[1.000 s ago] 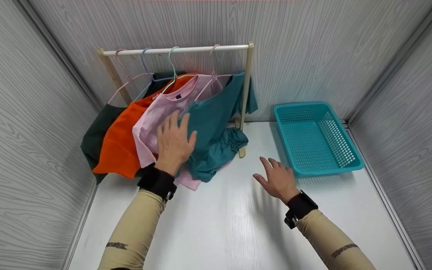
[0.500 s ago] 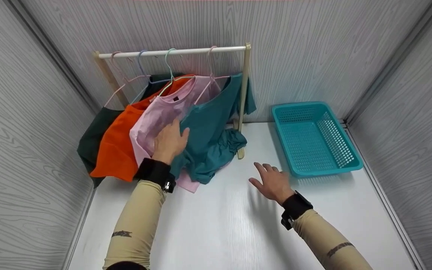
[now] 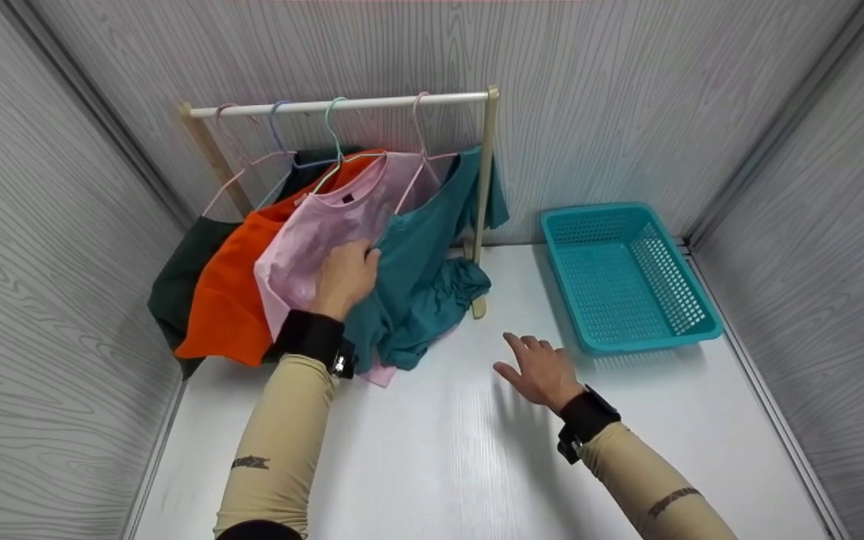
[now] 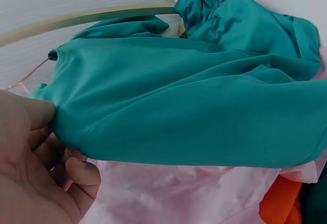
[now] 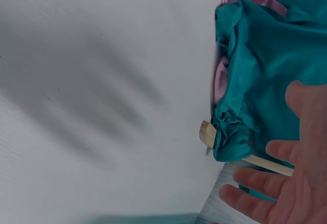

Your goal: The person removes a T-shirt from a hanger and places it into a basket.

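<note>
- The teal short-sleeved fabric shirt (image 3: 409, 247) hung from a thin pale-pink wire-like hanger (image 3: 410, 187) at the right end of the rack; a gathered part of the teal cloth lay low beside the rack's foot.
- The left hand (image 3: 346, 276) grasped this shirt: in the left wrist view, thumb and curled fingers pinched its near upper edge.
- Change noted: 1.0 s earlier the left fingers were spread and held nothing; now they were closed on cloth. The shirt's position was largely unaltered. In this inspector's judgement, the handling had gone from reaching to holding, with lifting or straightening not yet evident.
- The right hand (image 3: 542, 373) was released, fingers extended and spread, above the white tabletop (image 3: 432, 450), apart from the shirt.
- Directly behind the left hand hung a light-pink fabric shirt (image 3: 304, 240); next, an orange fabric shirt (image 3: 226, 307); outermost left, a dark-green fabric shirt (image 3: 192, 259).
- All 4 hangers hooked over the slim white rail (image 3: 387, 102), its right end on a pale wooden post (image 3: 485, 172).
- A turquoise perforated plastic basket (image 3: 653, 346) stood right of the rack, near the right hand.
</note>
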`<state>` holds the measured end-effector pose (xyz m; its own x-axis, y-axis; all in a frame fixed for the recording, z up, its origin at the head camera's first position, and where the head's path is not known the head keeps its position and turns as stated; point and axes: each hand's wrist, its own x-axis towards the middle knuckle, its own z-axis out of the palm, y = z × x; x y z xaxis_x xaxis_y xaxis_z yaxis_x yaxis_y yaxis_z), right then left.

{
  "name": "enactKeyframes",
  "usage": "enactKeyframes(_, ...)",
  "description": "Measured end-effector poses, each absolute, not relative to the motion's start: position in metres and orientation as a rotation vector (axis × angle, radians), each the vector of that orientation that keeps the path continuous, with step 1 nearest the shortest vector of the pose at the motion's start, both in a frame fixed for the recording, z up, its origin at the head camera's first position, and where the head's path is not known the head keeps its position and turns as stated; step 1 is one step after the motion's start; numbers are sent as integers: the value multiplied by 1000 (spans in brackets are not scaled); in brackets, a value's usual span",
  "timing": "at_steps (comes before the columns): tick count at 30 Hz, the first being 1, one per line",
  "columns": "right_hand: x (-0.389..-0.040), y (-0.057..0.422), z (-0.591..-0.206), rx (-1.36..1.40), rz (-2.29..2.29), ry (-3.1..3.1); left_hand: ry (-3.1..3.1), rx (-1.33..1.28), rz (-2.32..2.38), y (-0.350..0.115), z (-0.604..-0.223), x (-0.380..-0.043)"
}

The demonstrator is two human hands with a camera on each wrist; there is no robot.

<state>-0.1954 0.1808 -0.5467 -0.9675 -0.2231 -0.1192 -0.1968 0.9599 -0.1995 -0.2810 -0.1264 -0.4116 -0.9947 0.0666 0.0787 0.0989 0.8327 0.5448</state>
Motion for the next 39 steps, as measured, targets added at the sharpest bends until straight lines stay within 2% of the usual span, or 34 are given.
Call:
enactKeyframes(21, -191, 177, -544, -362, -324, 2930, -3083, 30, -563, -128, -382, -276)
enactKeyframes(32, -189, 177, -544, -388, -352, 2916, -2942, 45, -615, -160, -355, -255)
enactKeyframes(39, -189, 177, -542, -427, -321, 2953, -3028, -77, -543, -200, -335, -240)
